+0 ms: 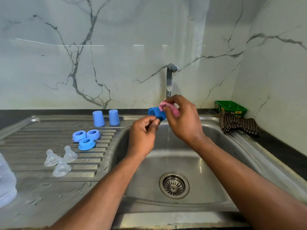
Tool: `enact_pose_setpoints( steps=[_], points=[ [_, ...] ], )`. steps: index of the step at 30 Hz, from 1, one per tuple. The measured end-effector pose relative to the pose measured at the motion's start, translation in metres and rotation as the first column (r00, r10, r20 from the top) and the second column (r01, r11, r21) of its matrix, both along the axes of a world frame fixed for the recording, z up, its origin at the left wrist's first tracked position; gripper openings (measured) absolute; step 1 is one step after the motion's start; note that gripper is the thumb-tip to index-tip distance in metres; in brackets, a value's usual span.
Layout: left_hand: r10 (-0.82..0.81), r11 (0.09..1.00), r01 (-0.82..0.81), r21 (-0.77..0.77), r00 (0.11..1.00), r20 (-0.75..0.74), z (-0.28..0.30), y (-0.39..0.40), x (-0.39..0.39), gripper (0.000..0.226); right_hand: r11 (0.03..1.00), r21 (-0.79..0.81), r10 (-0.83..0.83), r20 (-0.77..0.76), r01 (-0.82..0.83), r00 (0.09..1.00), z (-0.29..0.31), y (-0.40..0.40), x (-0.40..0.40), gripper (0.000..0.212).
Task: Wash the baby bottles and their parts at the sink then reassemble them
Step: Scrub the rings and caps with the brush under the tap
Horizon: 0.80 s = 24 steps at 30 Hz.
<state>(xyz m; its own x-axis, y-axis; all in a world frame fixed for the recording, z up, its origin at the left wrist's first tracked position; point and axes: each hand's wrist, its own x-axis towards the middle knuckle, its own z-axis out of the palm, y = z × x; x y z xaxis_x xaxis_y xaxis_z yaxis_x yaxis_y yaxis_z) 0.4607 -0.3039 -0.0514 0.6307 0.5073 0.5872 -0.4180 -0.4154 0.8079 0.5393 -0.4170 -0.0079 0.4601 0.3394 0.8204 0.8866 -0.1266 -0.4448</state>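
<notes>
Over the sink basin [207,165], my left hand [143,135] pinches the lower rim of a blue bottle cap [157,113] lying on its side with its opening toward the left. My right hand [182,117] grips a pink sponge [167,107] and presses it against the cap's top. A thin stream of water falls from the tap [170,80] just behind the hands. On the draining board [41,130] stand two more blue caps [106,117], three blue collar rings [86,138] and three clear teats [60,159]. A clear bottle [5,181] shows at the left edge.
A green box [230,107] sits in the back right corner with a dark checked cloth [237,124] in front of it on the sink's rim. The drain strainer [174,185] lies in the basin floor. Marble walls close the back and the right side.
</notes>
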Motion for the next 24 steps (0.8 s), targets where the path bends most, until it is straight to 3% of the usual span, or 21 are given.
enact_pose_setpoints(
  steps=[2,4,7,10,16,20,24],
  points=[
    [-0.024,0.995,0.023,-0.095,1.000,-0.003,0.001,0.003,-0.001,0.019,0.994,-0.086,0.072,0.085,-0.065,0.994,0.000,0.003,-0.003,0.009],
    [-0.062,0.956,0.061,-0.287,0.998,0.007,0.006,0.002,-0.004,0.015,0.985,-0.160,0.088,0.134,-0.066,0.987,-0.002,0.008,-0.001,0.011],
    [-0.136,0.798,0.088,-0.596,0.990,-0.035,0.009,0.004,-0.006,0.031,0.976,-0.212,0.068,0.105,-0.044,0.992,-0.013,0.016,0.004,0.012],
    [-0.080,0.738,-0.028,-0.674,0.989,-0.128,-0.001,0.013,0.001,0.041,0.967,-0.229,0.130,0.072,-0.111,0.989,-0.029,0.024,0.002,0.015],
    [-0.100,0.798,-0.063,-0.599,0.967,-0.235,-0.006,0.007,0.009,0.023,0.980,-0.183,0.083,0.032,-0.076,0.996,-0.036,0.023,0.002,0.015],
    [0.082,0.945,-0.158,-0.285,0.962,-0.260,-0.017,0.011,0.013,0.026,0.984,-0.177,-0.029,-0.123,0.007,0.992,-0.036,0.020,0.004,0.015],
    [0.144,0.986,-0.159,-0.046,0.962,-0.231,-0.024,0.014,0.016,0.032,0.988,-0.155,-0.023,-0.214,-0.010,0.977,-0.034,0.014,0.001,0.016]
  ],
)
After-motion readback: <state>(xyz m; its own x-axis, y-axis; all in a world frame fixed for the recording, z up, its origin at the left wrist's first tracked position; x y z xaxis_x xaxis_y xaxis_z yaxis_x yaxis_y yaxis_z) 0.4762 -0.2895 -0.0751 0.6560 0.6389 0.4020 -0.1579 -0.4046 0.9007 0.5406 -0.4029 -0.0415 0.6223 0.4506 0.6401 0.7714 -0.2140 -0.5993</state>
